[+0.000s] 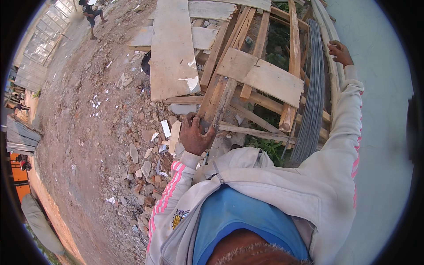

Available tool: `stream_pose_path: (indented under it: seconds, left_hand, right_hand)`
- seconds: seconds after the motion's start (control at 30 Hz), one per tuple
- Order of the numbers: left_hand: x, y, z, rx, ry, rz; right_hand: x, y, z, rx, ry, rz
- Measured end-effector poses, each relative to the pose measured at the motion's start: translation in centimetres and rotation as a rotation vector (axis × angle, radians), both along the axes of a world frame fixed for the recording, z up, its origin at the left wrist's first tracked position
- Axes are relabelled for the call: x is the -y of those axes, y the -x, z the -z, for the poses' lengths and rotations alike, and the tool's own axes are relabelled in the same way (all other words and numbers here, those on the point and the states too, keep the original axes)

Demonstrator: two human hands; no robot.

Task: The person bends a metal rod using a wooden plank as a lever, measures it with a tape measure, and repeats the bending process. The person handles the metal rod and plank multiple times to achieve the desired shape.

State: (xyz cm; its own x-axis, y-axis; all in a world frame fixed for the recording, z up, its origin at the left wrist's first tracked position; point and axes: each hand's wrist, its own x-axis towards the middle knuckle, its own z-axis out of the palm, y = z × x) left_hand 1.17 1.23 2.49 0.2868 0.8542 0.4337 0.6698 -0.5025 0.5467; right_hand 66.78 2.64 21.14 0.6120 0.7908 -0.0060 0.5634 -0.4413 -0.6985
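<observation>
My left hand (194,136) is at the near end of a wooden beam (213,100), fingers bent over its end and thumb along the side. Beside that beam runs a narrower, greyish strip of wood (224,102). A short, wide board (260,76) lies across the beams just beyond. Far to the right, my right hand (341,54) is stretched out by the pale wall, near long light planks (332,48). Its fingers are bent and somewhat apart, and nothing shows in them. Between my arms lies a bundle of thin grey metal rods (310,97).
A large pale board (173,53) lies on the timber pile at the far left. Broken brick and tile rubble (143,170) covers the ground to my left. The pale wall (380,132) stands close on my right. Another person (92,15) is far off at top left.
</observation>
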Motion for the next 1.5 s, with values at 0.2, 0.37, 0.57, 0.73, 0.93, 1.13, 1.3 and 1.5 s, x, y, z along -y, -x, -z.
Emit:
stream_pose_path:
  seconds: [0.2, 0.37, 0.57, 0.73, 0.93, 1.13, 1.3, 1.5]
  left_hand:
    - [0.9, 0.3, 0.5, 0.005, -0.039, 0.000]
    - [0.8, 1.1, 1.3, -0.047, 0.056, -0.045]
    - [0.8, 0.5, 1.0, -0.033, 0.033, -0.027]
    - [1.1, 0.5, 0.5, -0.053, 0.079, -0.056]
    - [1.5, 0.2, 0.3, -0.096, 0.132, -0.067]
    - [1.4, -0.3, 0.0, -0.066, 0.090, -0.044]
    - [0.9, 0.7, -0.2, -0.033, 0.082, -0.045]
    - [1.6, 2.2, 1.1, 0.062, 0.023, -0.008]
  right_hand:
    - [12.8, 1.0, 9.4, 0.199, 0.100, 0.092]
    - [19.6, 7.2, 17.5, 0.369, 0.178, 0.092]
    - [23.8, 11.6, 22.1, 0.380, 0.362, 0.164]
    - [23.9, 14.3, 23.7, 0.460, 0.271, 0.180]
    - [24.8, 17.0, 23.1, 0.529, 0.298, 0.216]
    - [24.1, 19.1, 23.9, 0.688, 0.257, 0.306]
    - [22.3, 19.7, 25.6, 0.783, 0.160, 0.298]
    - [24.6, 18.0, 26.8, 0.820, 0.276, 0.252]
